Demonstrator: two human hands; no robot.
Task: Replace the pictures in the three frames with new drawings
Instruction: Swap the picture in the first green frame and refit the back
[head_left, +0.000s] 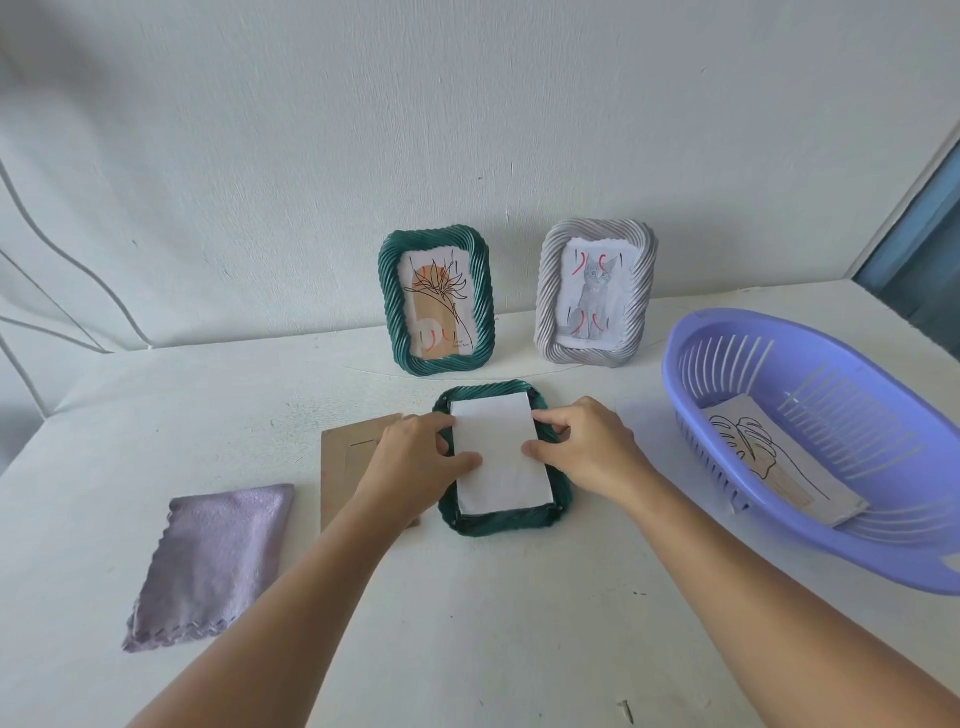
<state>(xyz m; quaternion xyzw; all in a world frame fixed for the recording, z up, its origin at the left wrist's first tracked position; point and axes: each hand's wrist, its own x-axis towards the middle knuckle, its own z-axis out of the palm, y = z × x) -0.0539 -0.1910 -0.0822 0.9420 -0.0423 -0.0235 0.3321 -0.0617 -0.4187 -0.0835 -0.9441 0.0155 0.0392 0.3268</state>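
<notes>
Green frame (503, 521) lying face down near the middle of the white table (467, 623), a white sheet (498, 457) resting in its back opening; left hand (415, 462) and right hand (582, 447) press the sheet's side edges with thumbs and fingertips, fingers loosely bent. At the far edge stand a second green frame (436, 301) and a grey frame (595, 293); brown backing board (343, 467) lies under the left hand, lilac cloth (208, 566) at the left edge, purple basket (831, 545) holding a leaf drawing (779, 467) at the right edge.
</notes>
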